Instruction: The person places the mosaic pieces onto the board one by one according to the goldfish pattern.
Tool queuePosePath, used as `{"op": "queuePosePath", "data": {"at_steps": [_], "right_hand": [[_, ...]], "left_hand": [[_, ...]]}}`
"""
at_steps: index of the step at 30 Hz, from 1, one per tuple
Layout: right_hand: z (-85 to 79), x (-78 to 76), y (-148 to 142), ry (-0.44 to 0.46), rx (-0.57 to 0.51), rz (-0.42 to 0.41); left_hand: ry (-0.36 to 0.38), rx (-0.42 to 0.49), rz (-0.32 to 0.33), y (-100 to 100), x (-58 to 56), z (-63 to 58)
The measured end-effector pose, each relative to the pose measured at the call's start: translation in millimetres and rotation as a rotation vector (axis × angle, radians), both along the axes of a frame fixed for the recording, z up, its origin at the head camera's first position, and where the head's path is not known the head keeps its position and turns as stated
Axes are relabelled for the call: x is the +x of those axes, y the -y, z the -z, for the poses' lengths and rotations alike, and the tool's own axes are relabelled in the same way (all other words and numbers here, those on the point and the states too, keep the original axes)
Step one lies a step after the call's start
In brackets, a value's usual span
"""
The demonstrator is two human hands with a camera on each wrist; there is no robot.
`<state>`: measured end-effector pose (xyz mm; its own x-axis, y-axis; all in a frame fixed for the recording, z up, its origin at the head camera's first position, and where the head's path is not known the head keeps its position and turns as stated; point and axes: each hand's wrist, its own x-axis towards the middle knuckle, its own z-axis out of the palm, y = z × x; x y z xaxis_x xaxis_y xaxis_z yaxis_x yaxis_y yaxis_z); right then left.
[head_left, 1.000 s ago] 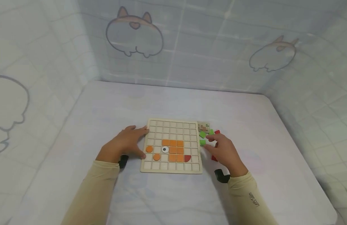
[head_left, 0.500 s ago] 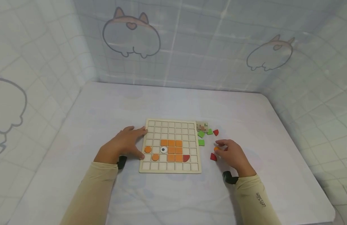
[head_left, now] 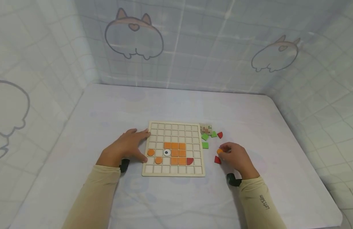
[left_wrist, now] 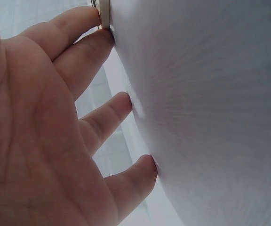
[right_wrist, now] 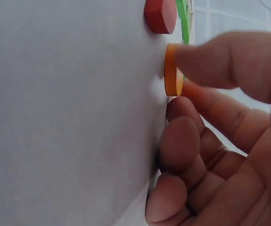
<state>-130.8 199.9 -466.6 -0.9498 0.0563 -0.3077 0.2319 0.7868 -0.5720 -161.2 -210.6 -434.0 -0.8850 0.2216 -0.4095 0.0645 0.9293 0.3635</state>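
Observation:
A pale wooden grid board (head_left: 182,128) lies flat on the table. Set in its squares are several orange square tiles (head_left: 174,153), two orange discs (head_left: 151,152), a white eye disc (head_left: 166,152) and a red quarter-round piece (head_left: 189,161). My left hand (head_left: 122,148) is spread at the board's left side, with thumb and fingertips touching its edge. To the right of the board, my right hand (head_left: 238,158) pinches an orange disc (right_wrist: 171,70) between thumb and index finger, low over the tabletop; its other fingers are curled near the surface.
Between board and right hand lie loose green pieces (head_left: 205,145), a red piece (head_left: 217,159) and another red piece (head_left: 220,135). A small pattern card (head_left: 206,128) sits by the board's upper right corner. Curtain-like walls (head_left: 193,47) enclose the table.
My right hand has moved right, away from the green pieces, and now pinches the orange disc. The left hand stays at the board's edge.

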Motion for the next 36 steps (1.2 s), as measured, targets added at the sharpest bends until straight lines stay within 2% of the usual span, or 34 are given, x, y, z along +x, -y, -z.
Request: {"op": "queuePosePath", "data": {"at_steps": [7,13,17,22,26,32,36], "right_hand": [[-1.4,-2.9,2.3,0.049,0.002,-0.016],[-4.1,-7.2,6.0,0.021,0.032,-0.048],[-16.3,-10.9,17.9,-0.025,0.026,-0.090],[-38.4,-16.8,52.0,-0.121,-0.012,-0.206],[-48.4,-25.6,87.3,-0.169,-0.048,-0.320],[-49.7,-43.8,135.6,-0.179,-0.042,-0.435],[-43.5,-48.9,155.1,-0.134,-0.060,-0.476]], "left_hand": [[-0.003,0.000,-0.004,0.4,1.5,-1.9],[-0.003,0.006,0.001,1.8,1.8,-1.9],[-0.004,0.007,-0.005,1.8,2.2,-1.9],[-0.007,0.004,-0.009,1.3,3.0,-1.3],[-0.001,0.010,-0.027,1.2,5.4,0.3],[-0.005,0.012,-0.043,-4.1,5.2,1.7],[-0.024,0.004,-0.008,-16.6,3.0,3.8]]}}
